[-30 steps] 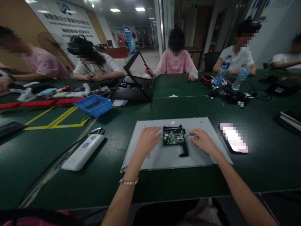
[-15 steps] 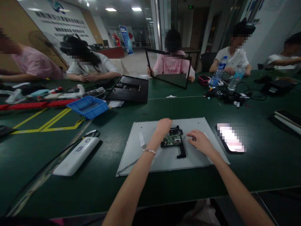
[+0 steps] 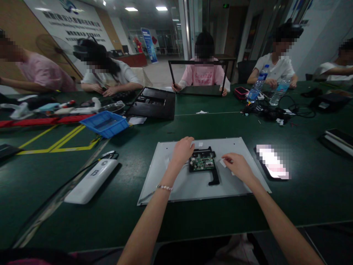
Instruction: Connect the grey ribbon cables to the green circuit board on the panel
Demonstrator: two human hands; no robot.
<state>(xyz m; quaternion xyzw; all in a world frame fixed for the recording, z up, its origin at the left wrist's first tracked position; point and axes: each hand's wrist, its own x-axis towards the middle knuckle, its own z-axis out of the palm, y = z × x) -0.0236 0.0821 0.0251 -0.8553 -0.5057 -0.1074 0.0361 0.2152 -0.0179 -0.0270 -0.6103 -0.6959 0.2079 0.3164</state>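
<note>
A flat grey-white panel (image 3: 176,189) lies on the table in front of me. On its middle sits a green circuit board (image 3: 202,163) in a black bracket (image 3: 214,178). My left hand (image 3: 183,150) is over the panel just left of the board, its fingers bent downward and the tips hidden from view. To the board's right, my right hand (image 3: 237,166) has thumb and fingers pinched together on a small white strip (image 3: 223,163). Another small white piece (image 3: 200,144) lies above the board. A pale strip (image 3: 167,161) is partly covered by my left hand.
A lit phone (image 3: 271,162) lies right of the panel, a white power bank (image 3: 92,181) with a cable to the left. Farther back are a blue basket (image 3: 106,125), a black cover (image 3: 151,104) and water bottles (image 3: 257,84). Across the table, a person holds a black frame (image 3: 197,62).
My left hand has moved left, off the top of the circuit board, uncovering a small white piece. My right hand has shifted slightly. The person opposite has levelled the black frame.
</note>
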